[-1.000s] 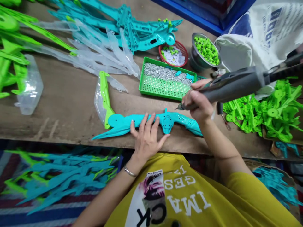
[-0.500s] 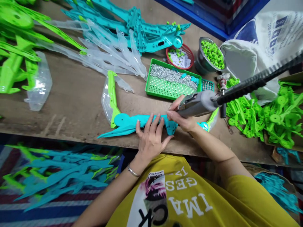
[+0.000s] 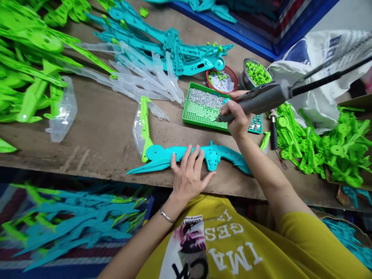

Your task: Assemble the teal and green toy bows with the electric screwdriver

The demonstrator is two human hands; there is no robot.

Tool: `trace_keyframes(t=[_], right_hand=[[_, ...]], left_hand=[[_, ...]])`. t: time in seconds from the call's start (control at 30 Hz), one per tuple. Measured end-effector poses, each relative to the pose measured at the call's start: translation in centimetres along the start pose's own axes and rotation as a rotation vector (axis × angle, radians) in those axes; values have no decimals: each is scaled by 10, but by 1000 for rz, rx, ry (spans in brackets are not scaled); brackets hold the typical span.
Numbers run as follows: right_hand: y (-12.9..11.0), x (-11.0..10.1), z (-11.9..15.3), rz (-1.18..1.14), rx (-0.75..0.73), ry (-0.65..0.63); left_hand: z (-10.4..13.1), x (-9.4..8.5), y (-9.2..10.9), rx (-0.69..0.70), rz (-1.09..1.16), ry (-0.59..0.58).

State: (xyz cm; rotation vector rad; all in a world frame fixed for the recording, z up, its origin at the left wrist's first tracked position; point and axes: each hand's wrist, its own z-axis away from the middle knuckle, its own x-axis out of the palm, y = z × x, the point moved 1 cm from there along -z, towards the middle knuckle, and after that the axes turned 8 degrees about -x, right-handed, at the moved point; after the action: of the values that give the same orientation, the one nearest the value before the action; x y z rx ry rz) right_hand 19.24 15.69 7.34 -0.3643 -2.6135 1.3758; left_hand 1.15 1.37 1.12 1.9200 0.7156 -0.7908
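The yellow shirt (image 3: 238, 248) at the 6 o'clock edge of the view carries large white letters, seen upside down from the wearer's side: "IMACK" can be made out, with "GES" in a line beyond it. A small printed patch just left of them is too tiny to read. The white sack (image 3: 316, 73) at 2 o'clock bears blue print, blurred past reading.
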Motion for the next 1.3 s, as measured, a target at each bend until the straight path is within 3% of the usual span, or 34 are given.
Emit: trace_keyframes(t=[0.23,0.63,0.87,0.97,1.07,1.2,1.3], right_hand=[[31,7,-5,114,25,-3],[33,11,-7,65,39,26],[39,8,-10,130,23,-41],[25,3,-11,188,-22,-60],[-11,-2,0,173,-5,-91],[-66,-12,37,-60,69,-175],[-86,-24,70,-129,145,-281]], left_hand=[[1,1,-2,5,4,2],[0,0,-1,5,10,10],[1,2,-2,-1,16,-2],[3,3,-3,-2,29,-13],[4,4,-4,-19,41,-25],[4,5,-5,-43,48,-46],[3,6,-5,-31,43,-33]])
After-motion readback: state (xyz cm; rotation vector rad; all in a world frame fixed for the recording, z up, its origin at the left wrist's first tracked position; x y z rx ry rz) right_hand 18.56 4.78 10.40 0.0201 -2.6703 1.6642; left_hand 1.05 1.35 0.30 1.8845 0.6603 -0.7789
